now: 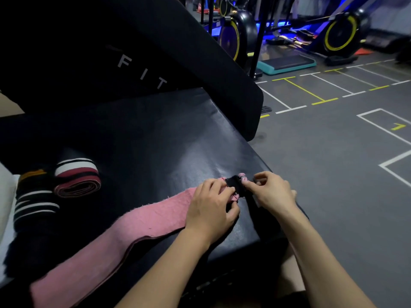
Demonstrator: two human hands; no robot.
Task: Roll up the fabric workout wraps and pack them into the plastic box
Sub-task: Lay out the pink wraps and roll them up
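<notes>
A long pink fabric wrap [124, 236] lies flat across the black padded bench [155, 138], running from the lower left to the bench's right edge. Its far end, with a black patch and a small rolled pink tip [239, 182], is pinched between both hands. My left hand [211, 210] presses on the wrap just left of the tip. My right hand [271, 192] grips the tip from the right. A rolled wrap with white, black and dark red stripes [76, 176] rests at the left. A black wrap with white and orange stripes [33, 201] lies beside it. The plastic box is not in view.
A black inclined back pad with the letters FIT [142, 72] rises behind the bench. The grey gym floor with taped lines [333, 134] lies to the right. Exercise bikes [340, 34] and a teal step platform [287, 63] stand far back. A white object [5, 196] sits at the left edge.
</notes>
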